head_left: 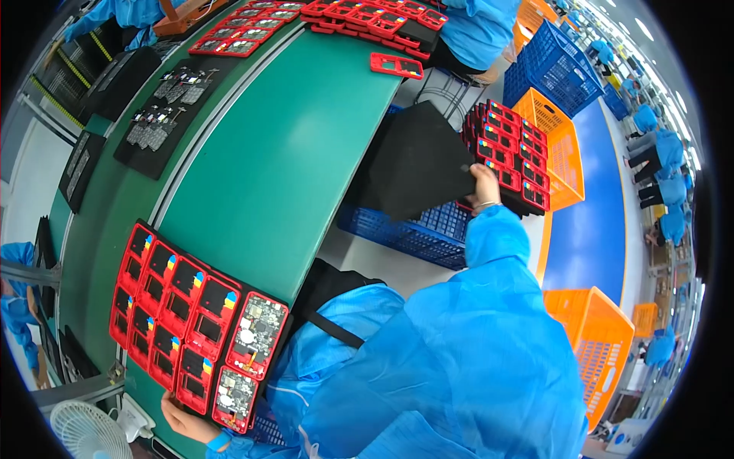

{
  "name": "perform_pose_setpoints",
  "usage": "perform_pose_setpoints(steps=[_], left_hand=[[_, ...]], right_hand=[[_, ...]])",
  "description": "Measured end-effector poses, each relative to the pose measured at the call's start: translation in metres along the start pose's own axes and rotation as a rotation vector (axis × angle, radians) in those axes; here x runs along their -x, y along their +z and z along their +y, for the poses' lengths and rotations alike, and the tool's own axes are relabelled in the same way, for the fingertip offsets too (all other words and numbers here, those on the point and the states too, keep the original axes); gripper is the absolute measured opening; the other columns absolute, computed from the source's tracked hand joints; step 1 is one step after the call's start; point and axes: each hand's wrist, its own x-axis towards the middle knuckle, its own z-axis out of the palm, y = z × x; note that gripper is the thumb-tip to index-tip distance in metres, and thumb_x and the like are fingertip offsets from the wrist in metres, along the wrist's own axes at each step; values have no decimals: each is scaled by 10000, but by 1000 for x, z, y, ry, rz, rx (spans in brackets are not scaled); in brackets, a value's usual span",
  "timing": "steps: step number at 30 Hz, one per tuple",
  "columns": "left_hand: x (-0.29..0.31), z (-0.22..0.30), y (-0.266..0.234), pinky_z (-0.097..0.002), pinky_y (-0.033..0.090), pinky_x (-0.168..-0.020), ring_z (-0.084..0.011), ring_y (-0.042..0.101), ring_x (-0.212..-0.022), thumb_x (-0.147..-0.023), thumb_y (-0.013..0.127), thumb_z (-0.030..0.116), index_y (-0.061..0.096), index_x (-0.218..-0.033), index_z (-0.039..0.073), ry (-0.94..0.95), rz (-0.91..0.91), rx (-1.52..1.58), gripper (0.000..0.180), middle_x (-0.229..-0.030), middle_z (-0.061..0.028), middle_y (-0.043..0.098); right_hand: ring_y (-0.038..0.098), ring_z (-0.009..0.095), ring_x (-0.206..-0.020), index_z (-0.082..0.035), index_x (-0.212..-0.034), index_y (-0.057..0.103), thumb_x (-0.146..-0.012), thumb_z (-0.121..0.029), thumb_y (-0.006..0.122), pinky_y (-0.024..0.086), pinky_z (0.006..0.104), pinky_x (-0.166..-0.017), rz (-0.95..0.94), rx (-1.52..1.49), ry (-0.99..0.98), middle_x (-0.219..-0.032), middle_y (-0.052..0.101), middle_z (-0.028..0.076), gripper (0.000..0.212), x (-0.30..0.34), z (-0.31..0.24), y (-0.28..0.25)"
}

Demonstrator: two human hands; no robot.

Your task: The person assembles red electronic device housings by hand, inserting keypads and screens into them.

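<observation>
My right hand (485,186) grips one corner of a flat black board (419,161), which is held tilted above a blue crate (428,239) at the right of the bench. Beside that hand are stacked layers of red housings (508,149). My left hand (187,421) is at the near edge of a black tray of red housings (164,321), with its fingers partly hidden and seemingly curled round the edge. Most of these housings have small coloured tabs. Two at the tray's right end hold green-grey circuit boards (256,336). The tray lies on the green bench and juts past its edge.
A single red housing (397,66) lies on the green bench (267,145), with more loaded trays (375,19) at its far end. Black mats with circuit boards (157,126) lie to the left. Orange crates (589,344) stand on my right. Co-workers in blue sit nearby.
</observation>
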Motion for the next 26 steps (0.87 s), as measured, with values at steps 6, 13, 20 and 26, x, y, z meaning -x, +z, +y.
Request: perform_pose_setpoints(steps=[6, 13, 20, 26], left_hand=[[-4, -4, -5, -267, 446, -823, -120, 523, -880, -1037, 425, 244, 585, -1020, -42, -5, -28, -1, 328, -959, -47, 573], [-4, -6, 1, -255, 469, -759, -102, 535, -824, -1037, 437, 289, 585, -974, -13, -8, 4, 53, 342, -910, -52, 593], [9, 38, 25, -373, 478, -853, -273, 602, -880, -963, 549, 207, 658, -1033, -107, 58, 147, -221, 339, -1015, -217, 673], [10, 36, 19, -370, 470, -887, -284, 605, -940, -970, 544, 209, 639, -1078, -107, -18, 124, -288, 348, -1058, -230, 661]], right_hand=[[660, 303, -621, -48, -1277, 502, -923, -107, 571, 582, 398, -499, 120, -1, 265, -976, 645, 166, 365, -23, 148, 42], [668, 339, -1013, -64, -1343, 474, -993, -89, 460, 613, 359, -675, -126, -422, 297, -1198, 621, 187, 352, -11, 170, 47], [623, 358, -1057, -29, -1195, 594, -821, -203, 669, 519, 471, -886, 142, 1108, 170, -1161, 618, 209, 419, -27, 151, 62], [598, 342, -1048, -112, -1073, 661, -807, -174, 677, 464, 433, -911, 258, 524, -1128, -1134, 632, 137, 274, 16, -55, 195]])
